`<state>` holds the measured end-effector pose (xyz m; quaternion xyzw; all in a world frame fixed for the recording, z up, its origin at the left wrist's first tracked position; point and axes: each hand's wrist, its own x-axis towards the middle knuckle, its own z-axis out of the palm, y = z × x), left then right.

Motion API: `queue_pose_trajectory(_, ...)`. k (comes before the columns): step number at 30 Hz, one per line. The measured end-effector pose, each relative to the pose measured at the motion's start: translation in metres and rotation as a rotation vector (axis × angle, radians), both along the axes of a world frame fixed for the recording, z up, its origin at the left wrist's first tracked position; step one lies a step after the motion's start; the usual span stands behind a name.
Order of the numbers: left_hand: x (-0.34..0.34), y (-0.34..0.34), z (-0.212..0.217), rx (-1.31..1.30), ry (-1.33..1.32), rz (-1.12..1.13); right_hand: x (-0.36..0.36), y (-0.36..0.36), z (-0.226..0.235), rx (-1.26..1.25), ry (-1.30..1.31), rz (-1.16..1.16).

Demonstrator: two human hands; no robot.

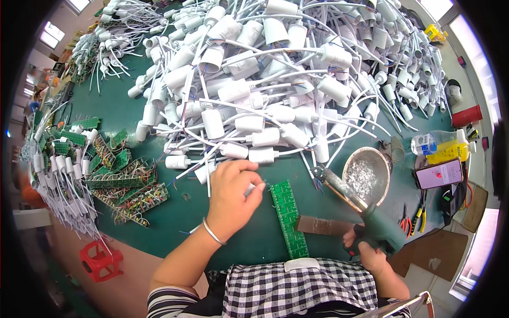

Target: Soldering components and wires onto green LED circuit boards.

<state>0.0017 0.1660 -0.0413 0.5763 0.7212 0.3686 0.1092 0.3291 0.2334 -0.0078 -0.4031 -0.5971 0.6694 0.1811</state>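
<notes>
My left hand (233,199) is closed in a pinch, with a short bit of pale cable (248,190) showing between thumb and forefinger. It is just left of the upper end of a long green circuit board strip (289,217) lying on the table. My right hand (366,249) is wrapped round the handle of a dark green soldering gun (383,229). The gun's metal barrel (344,190) points up and left, its tip near loose wire ends. A brown bar (324,225) lies between the board strip and my right hand.
White cylindrical housings with cables (265,100) are heaped across the back. Wired circuit boards (122,180) lie left. On the right are a bowl (385,183) of silvery scraps, a phone (439,174), pliers (419,218), a yellow bottle (450,151). A red stool (101,261) stands lower left.
</notes>
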Motion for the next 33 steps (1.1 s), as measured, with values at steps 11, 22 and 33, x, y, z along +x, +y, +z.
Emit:
queue_pose_trajectory(11,0.017,0.006,-0.009,-0.019,0.075,0.060,-0.020,-0.014,-0.013,0.214,-0.125,0.096)
queue_pose_trajectory(22,0.017,0.004,-0.012,0.003,0.094,0.060,-0.031,-0.015,-0.009,0.320,-0.223,0.162)
queue_pose_trajectory(33,0.017,0.004,-0.012,0.004,0.108,0.058,-0.035,-0.013,-0.007,0.322,-0.241,0.176)
